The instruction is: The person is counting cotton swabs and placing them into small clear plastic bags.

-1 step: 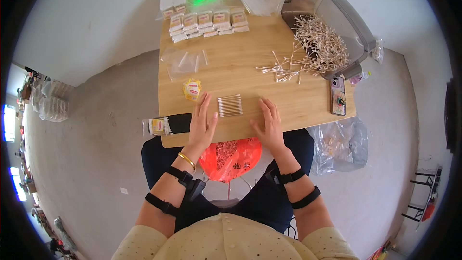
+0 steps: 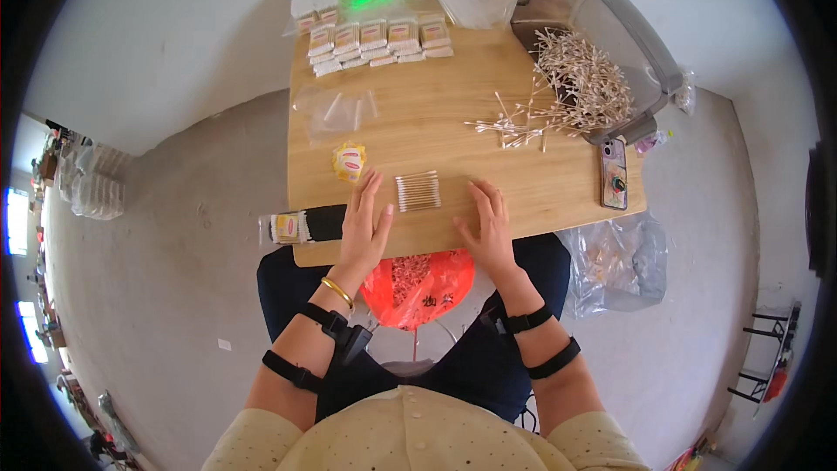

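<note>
A neat row of cotton swabs [image 2: 418, 191] lies side by side on the table between my hands, touched by neither. My left hand [image 2: 363, 225] rests to its left, fingers stretched out and thumb apart, holding nothing. On the other side my right hand [image 2: 489, 225] lies with its fingers extended, also holding nothing. Just beyond my left fingertips sits a small pile of yellow-and-white cards [image 2: 350, 161]. A black flat piece [image 2: 326, 223] lies beside my left hand, partly hidden by it. At its outer end is a clear packet of swabs with a yellow label [image 2: 286, 228].
Several stacked swab packs [image 2: 373, 35] and clear bags [image 2: 471, 0] stand at the back. Loose swabs [image 2: 584, 78] spill from a tipped grey bin [image 2: 602, 9] at right. A phone [image 2: 614, 174] lies by the right edge. Below hangs a red bag [image 2: 418, 292].
</note>
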The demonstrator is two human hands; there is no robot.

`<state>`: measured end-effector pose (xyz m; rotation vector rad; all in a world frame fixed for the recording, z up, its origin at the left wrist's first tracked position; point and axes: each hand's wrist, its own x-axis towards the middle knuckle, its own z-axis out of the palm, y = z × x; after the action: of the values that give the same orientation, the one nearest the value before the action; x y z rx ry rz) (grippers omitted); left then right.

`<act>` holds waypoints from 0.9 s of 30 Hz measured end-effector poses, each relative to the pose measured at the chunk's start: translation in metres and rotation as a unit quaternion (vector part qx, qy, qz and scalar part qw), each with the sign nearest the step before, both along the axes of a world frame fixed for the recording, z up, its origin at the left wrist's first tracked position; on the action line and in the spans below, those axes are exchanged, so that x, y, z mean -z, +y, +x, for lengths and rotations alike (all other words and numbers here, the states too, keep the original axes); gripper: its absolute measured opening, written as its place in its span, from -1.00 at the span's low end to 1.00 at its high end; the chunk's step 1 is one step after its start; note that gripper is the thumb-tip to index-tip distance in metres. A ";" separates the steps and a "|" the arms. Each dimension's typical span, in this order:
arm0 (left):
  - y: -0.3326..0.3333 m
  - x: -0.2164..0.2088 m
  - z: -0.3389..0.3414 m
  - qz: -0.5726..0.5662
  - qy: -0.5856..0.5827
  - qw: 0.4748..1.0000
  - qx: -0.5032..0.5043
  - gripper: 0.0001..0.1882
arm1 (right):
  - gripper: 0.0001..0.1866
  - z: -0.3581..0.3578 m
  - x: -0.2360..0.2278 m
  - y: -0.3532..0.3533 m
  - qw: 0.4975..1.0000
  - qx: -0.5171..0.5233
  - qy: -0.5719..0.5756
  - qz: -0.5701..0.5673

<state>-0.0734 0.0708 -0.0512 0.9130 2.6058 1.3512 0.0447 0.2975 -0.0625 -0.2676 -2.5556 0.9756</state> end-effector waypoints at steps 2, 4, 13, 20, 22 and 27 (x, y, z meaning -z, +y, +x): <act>-0.007 -0.002 0.000 -0.027 0.010 1.000 0.006 -0.50 | -0.53 -0.007 -0.003 -0.006 1.000 0.020 -0.001 -0.002; -0.007 -0.001 0.004 -0.048 0.027 0.998 0.037 -0.52 | -0.69 -0.021 -0.005 -0.012 1.000 0.024 0.006 0.019; 0.008 0.007 0.014 -0.169 0.160 0.970 0.064 -0.32 | -0.90 -0.090 -0.015 -0.022 0.992 -0.077 0.005 0.095; 0.008 0.009 0.015 -0.151 0.136 0.977 0.058 -0.31 | -0.87 -0.093 -0.016 -0.016 0.990 -0.099 -0.023 0.095; 0.007 0.010 0.015 -0.129 0.115 0.983 0.053 -0.30 | -0.76 -0.090 -0.014 -0.010 0.994 -0.085 -0.019 0.065; 0.005 0.009 0.011 -0.063 0.084 0.994 0.023 -0.28 | -0.24 -0.057 -0.004 -0.011 0.987 -0.072 -0.043 0.134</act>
<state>-0.0622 0.0756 -0.0601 1.1052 2.7354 1.1304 -0.0122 0.2869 -0.0586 -0.0508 -2.7781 0.6696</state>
